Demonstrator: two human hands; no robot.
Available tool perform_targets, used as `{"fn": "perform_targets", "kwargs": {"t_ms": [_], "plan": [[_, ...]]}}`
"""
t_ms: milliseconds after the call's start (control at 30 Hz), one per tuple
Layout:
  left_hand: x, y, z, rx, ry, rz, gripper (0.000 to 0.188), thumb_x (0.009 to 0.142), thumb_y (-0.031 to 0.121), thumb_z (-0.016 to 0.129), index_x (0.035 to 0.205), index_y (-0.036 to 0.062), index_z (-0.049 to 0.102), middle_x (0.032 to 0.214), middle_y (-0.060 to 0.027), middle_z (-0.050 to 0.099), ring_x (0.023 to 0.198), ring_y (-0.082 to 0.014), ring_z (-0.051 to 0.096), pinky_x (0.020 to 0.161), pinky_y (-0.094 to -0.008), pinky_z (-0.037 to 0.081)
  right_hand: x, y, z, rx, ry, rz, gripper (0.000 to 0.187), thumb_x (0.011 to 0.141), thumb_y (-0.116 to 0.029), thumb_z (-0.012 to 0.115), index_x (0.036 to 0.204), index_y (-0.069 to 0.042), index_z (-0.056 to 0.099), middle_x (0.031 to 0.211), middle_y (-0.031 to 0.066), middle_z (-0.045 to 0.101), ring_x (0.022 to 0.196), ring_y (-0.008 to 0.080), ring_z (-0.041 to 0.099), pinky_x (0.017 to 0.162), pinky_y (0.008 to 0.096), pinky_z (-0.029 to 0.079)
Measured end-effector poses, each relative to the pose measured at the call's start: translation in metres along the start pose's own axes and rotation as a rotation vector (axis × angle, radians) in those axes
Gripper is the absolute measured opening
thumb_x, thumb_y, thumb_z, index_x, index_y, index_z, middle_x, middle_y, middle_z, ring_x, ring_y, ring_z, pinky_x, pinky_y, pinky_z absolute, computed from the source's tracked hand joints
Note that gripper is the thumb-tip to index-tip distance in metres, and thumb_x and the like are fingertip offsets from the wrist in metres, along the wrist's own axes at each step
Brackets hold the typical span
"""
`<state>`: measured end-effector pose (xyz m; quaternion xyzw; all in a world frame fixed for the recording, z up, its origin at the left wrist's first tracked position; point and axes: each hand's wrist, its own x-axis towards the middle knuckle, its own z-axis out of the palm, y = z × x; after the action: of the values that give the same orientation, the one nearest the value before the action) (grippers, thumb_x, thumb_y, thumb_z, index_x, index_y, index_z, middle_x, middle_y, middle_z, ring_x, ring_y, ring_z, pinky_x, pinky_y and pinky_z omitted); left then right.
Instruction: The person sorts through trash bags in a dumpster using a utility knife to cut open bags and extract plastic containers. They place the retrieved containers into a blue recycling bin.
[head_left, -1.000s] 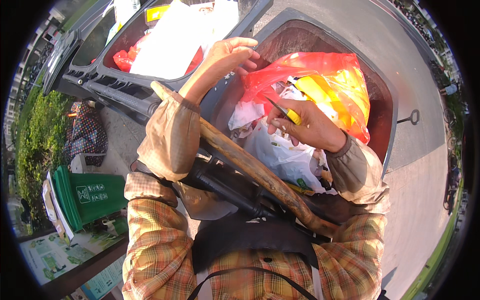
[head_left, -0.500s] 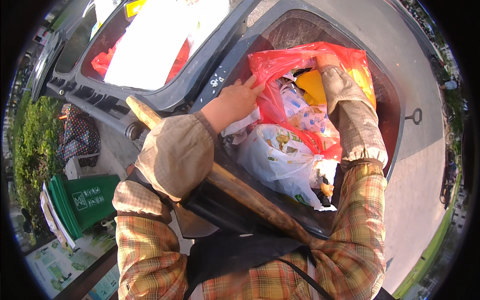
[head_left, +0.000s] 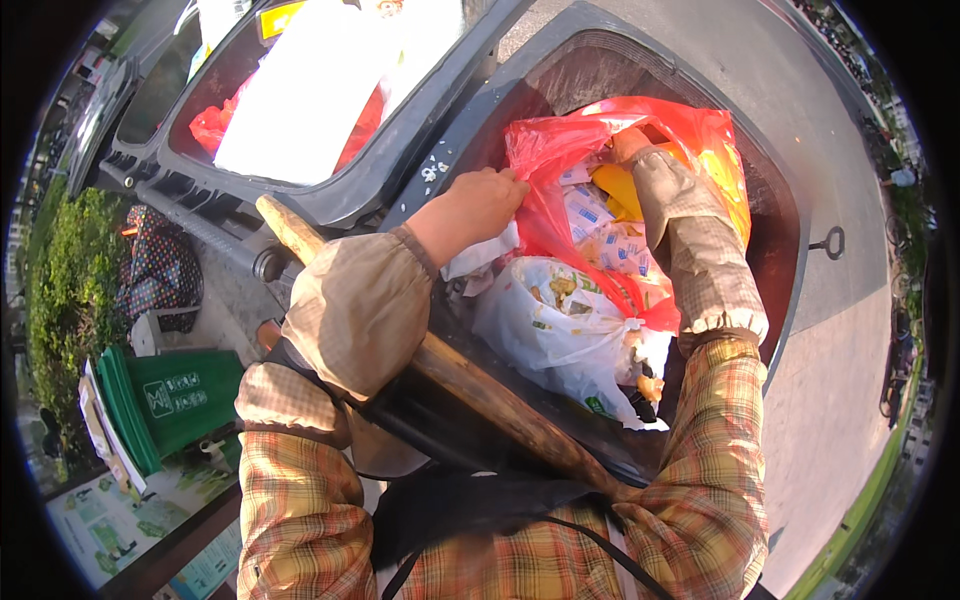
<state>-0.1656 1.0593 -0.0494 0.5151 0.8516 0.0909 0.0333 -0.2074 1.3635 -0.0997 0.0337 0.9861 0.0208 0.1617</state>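
Note:
A thin red plastic bag (head_left: 550, 150) lies spread open in a dark grey wheeled bin (head_left: 795, 215). My left hand (head_left: 478, 212) pinches the bag's left edge. My right hand (head_left: 630, 146) reaches in at its mouth, the fingers hidden by red plastic. Inside the bag are small printed white packets (head_left: 590, 215) and a yellow piece (head_left: 620, 188). Nearer to me in the bin rests a knotted white plastic bag (head_left: 545, 325) with food scraps showing through. Crumpled white paper (head_left: 480, 252) lies by my left wrist.
A thick wooden pole (head_left: 500, 395) crosses in front of my body, under my left forearm. Another grey bin (head_left: 350, 195), upper left, holds a large white sheet and red plastic. A green bin (head_left: 180, 400) stands at left, near a dotted dark cloth bundle (head_left: 160, 270).
My left fingers, spread before, have closed on the red bag's edge. My right hand has shifted slightly left and down, and the bag's far rim has folded differently.

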Motion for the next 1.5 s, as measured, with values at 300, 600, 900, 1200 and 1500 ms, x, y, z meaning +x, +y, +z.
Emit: {"fn": "perform_targets", "kwargs": {"t_ms": [300, 600, 900, 1200, 1500], "plan": [[-0.001, -0.005, -0.002, -0.03, -0.115, -0.019, 0.021, 0.074, 0.015, 0.058, 0.093, 0.0062, 0.057, 0.09, -0.013, 0.056, 0.084, -0.0302, 0.058, 0.072, -0.0395, 0.046, -0.016, -0.026, 0.019, -0.075, -0.07, 0.128, 0.048, 0.063, -0.022, 0.068, 0.108, -0.01, 0.057, 0.102, 0.0151, 0.061, 0.093, 0.0273, 0.06, 0.076, 0.0389, 0.049], [0.004, -0.015, 0.0, -0.134, 0.05, -0.032, 0.019, 0.07, 0.017, 0.058, 0.085, 0.0064, 0.06, 0.09, -0.011, 0.061, 0.089, -0.0273, 0.059, 0.075, -0.0379, 0.047, -0.176, -0.03, -0.015, 0.594, -0.273, -0.053, 0.078, 0.055, -0.038, 0.079, 0.117, -0.003, 0.048, 0.111, 0.0132, 0.051, 0.103, 0.0244, 0.048, 0.086, 0.0323, 0.039], [0.019, -0.024, -0.009, -0.298, 0.192, -0.053, 0.028, 0.074, 0.018, 0.052, 0.097, 0.0071, 0.062, 0.088, -0.0146, 0.063, 0.082, -0.0312, 0.06, 0.073, -0.0372, 0.047, -0.343, -0.05, -0.085, 1.806, -0.469, -0.086, 0.068, 0.056, -0.023, 0.07, 0.11, 0.008, 0.043, 0.097, 0.0165, 0.057, 0.083, 0.0225, 0.06, 0.077, 0.0301, 0.047], [0.026, -0.021, -0.006, -0.386, 0.253, 0.002, 0.029, 0.072, 0.014, 0.051, 0.098, 0.0061, 0.063, 0.082, -0.017, 0.063, 0.077, -0.0298, 0.061, 0.069, -0.0358, 0.048, -0.334, -0.096, -0.109, 1.361, -1.042, -0.337, 0.063, 0.059, -0.025, 0.075, 0.108, 0.006, 0.05, 0.083, 0.0088, 0.06, 0.071, 0.0104, 0.057, 0.062, 0.0198, 0.043], [0.032, -0.017, -0.002, -0.342, 0.262, 0.044, 0.027, 0.073, 0.014, 0.053, 0.097, 0.0055, 0.062, 0.081, -0.0168, 0.063, 0.074, -0.0299, 0.061, 0.065, -0.0356, 0.048, -0.312, -0.224, -0.115, 0.994, -0.584, -0.396, 0.045, 0.072, -0.035, 0.064, 0.093, 0.002, 0.05, 0.072, 0.0076, 0.054, 0.066, 0.0171, 0.054, 0.058, 0.0294, 0.043]]}}
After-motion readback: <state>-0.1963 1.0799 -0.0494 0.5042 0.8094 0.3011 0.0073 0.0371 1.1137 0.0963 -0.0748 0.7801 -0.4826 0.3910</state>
